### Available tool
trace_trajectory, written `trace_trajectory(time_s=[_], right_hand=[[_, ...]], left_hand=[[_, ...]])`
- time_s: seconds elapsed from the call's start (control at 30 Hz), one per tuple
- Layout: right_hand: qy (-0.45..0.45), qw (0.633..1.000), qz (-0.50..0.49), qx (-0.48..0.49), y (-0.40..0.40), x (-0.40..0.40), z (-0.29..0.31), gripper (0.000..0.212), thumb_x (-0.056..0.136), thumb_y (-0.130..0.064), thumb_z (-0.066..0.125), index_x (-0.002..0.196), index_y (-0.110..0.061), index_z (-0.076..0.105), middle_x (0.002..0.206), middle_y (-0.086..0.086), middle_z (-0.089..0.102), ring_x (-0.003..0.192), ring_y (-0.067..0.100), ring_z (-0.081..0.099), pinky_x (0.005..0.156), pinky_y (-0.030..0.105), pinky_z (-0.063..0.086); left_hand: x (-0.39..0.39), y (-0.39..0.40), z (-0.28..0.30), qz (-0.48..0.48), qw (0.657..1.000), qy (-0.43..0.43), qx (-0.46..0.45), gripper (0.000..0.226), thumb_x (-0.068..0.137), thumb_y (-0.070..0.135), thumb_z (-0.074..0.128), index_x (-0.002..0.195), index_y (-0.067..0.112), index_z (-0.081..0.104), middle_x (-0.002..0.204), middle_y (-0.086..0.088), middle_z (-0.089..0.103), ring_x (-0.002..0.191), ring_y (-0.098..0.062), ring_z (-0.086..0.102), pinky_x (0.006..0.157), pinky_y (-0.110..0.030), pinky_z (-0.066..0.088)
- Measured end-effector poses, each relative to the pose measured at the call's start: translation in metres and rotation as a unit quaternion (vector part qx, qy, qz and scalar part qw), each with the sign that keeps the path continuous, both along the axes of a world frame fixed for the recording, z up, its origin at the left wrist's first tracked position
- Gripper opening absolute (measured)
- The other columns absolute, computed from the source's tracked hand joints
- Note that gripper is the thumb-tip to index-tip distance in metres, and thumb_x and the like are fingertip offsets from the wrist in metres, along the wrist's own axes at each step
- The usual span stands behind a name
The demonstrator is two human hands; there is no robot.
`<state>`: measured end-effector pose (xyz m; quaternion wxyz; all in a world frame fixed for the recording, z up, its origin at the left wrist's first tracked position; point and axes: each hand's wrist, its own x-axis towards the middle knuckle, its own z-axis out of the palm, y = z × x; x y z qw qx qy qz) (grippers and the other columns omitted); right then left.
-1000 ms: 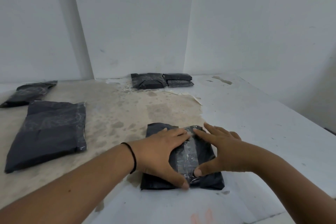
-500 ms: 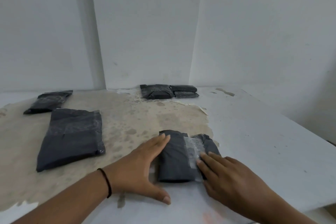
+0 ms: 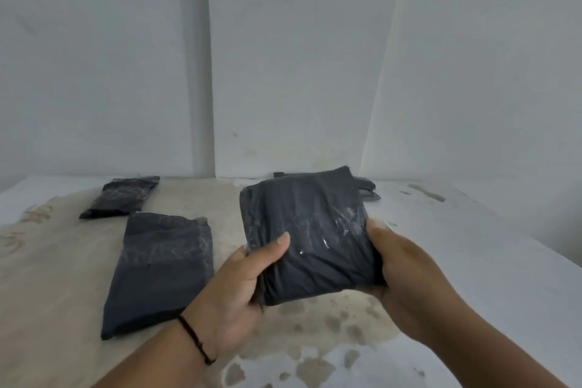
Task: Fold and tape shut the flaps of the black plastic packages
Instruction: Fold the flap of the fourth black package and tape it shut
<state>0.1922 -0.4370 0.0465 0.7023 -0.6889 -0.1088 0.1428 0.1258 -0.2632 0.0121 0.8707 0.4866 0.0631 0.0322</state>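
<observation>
Head view shows my left hand (image 3: pixel 242 287) and right hand (image 3: pixel 406 274) gripping the taped black package (image 3: pixel 310 236) by its opposite edges, thumbs on top, lifted above the stained table (image 3: pixel 472 230). I judge it soft, light and slick where the clear tape (image 3: pixel 327 227) crosses; hold the edges. Two other black packages (image 3: pixel 160 268) lie left.

Left hand (image 3: pixel 239 287) and right hand (image 3: pixel 406 271) grip a taped black package (image 3: pixel 311 230) above the stained table (image 3: pixel 472 246).
</observation>
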Motion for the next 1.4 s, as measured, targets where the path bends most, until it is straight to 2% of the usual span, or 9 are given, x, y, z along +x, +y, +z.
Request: trace_trajectory(time_s=[0.17, 0.33, 0.43, 0.53, 0.8, 1.0, 1.1, 1.23, 1.4], right_hand=[[0.036, 0.994, 0.090, -0.044, 0.029, 0.016, -0.016, 0.035, 0.089, -0.049, 0.054, 0.101, -0.019, 0.067, 0.097, 0.008, 0.073, 0.080, 0.026, 0.072, 0.054, 0.039, 0.056], [0.097, 0.986, 0.134, -0.008, 0.060, 0.030, -0.034, 0.019, 0.092, -0.013, 0.058, 0.107, -0.001, 0.061, 0.087, 0.017, 0.068, 0.065, 0.023, 0.066, 0.054, 0.032, 0.055], [0.132, 0.985, 0.110, 0.023, 0.088, 0.046, -0.039, 0.016, 0.095, -0.011, 0.053, 0.105, -0.002, 0.061, 0.088, 0.015, 0.067, 0.063, 0.020, 0.064, 0.053, 0.030, 0.054], [0.111, 0.990, 0.086, -0.022, 0.121, 0.069, -0.041, 0.016, 0.098, -0.018, 0.049, 0.107, -0.012, 0.060, 0.091, 0.009, 0.065, 0.065, 0.017, 0.061, 0.046, 0.027, 0.045], [0.144, 0.988, 0.050, -0.020, 0.212, 0.148, -0.056, 0.016, 0.101, -0.015, 0.043, 0.109, -0.004, 0.050, 0.078, 0.011, 0.055, 0.055, 0.015, 0.052, 0.040, 0.021, 0.047], [0.025, 0.993, -0.002, -0.120, 0.230, 0.175, -0.066, 0.034, 0.096, -0.023, 0.053, 0.121, 0.001, 0.051, 0.094, 0.016, 0.064, 0.063, 0.020, 0.060, 0.063, 0.033, 0.058], [-0.207, 0.897, -0.053, -0.387, 0.229, 0.167, -0.066, 0.046, 0.096, -0.035, 0.051, 0.130, -0.005, 0.046, 0.129, 0.017, 0.051, 0.101, 0.028, 0.056, 0.079, 0.033, 0.046], [-0.389, 0.765, -0.016, -0.513, 0.231, 0.149, -0.082, 0.054, 0.094, -0.053, 0.038, 0.139, -0.022, 0.039, 0.145, 0.011, 0.035, 0.133, 0.031, 0.033, 0.105, 0.048, 0.034], [-0.366, 0.760, 0.083, -0.530, 0.230, 0.151, -0.102, 0.062, 0.095, -0.059, 0.016, 0.150, -0.032, 0.016, 0.161, 0.003, 0.006, 0.148, 0.024, 0.001, 0.118, 0.052, 0.008]], left_hand=[[0.009, 0.037, -0.004, 0.082, 0.996, 0.030, 0.022, 0.034, 0.077, 0.012, 0.067, 0.108, -0.001, 0.068, 0.105, -0.017, 0.073, 0.095, -0.029, 0.071, 0.079, -0.036, 0.059], [0.003, 0.077, -0.001, 0.101, 0.973, 0.062, 0.197, 0.044, 0.078, 0.041, 0.069, 0.113, 0.013, 0.067, 0.106, 0.000, 0.074, 0.097, -0.017, 0.070, 0.090, -0.036, 0.054], [0.002, 0.116, -0.006, 0.220, 0.843, 0.075, 0.485, 0.069, 0.075, 0.070, 0.055, 0.131, 0.029, 0.054, 0.118, 0.021, 0.062, 0.110, 0.000, 0.057, 0.105, -0.028, 0.037], [-0.004, 0.152, -0.017, 0.289, 0.758, 0.070, 0.580, 0.054, 0.082, 0.051, 0.062, 0.129, 0.026, 0.058, 0.130, 0.008, 0.059, 0.117, -0.003, 0.048, 0.101, -0.022, 0.032], [0.005, 0.186, -0.060, 0.272, 0.765, 0.031, 0.583, 0.021, 0.080, 0.022, 0.073, 0.096, 0.037, 0.070, 0.109, 0.027, 0.059, 0.110, 0.006, 0.052, 0.100, -0.020, 0.034], [0.010, 0.193, -0.069, 0.276, 0.765, 0.017, 0.581, 0.019, 0.081, 0.022, 0.072, 0.095, 0.035, 0.071, 0.110, 0.025, 0.061, 0.109, 0.004, 0.053, 0.093, -0.012, 0.034], [0.010, 0.194, -0.071, 0.280, 0.763, 0.011, 0.583, 0.019, 0.080, 0.021, 0.072, 0.095, 0.033, 0.072, 0.110, 0.024, 0.061, 0.109, 0.004, 0.054, 0.089, -0.006, 0.033], [0.010, 0.194, -0.073, 0.281, 0.770, 0.014, 0.573, 0.019, 0.081, 0.022, 0.071, 0.095, 0.034, 0.072, 0.110, 0.026, 0.061, 0.109, 0.007, 0.053, 0.088, -0.006, 0.034], [0.011, 0.195, -0.075, 0.277, 0.779, 0.012, 0.562, 0.019, 0.080, 0.022, 0.073, 0.093, 0.036, 0.073, 0.108, 0.026, 0.063, 0.108, 0.007, 0.054, 0.096, -0.016, 0.037]])
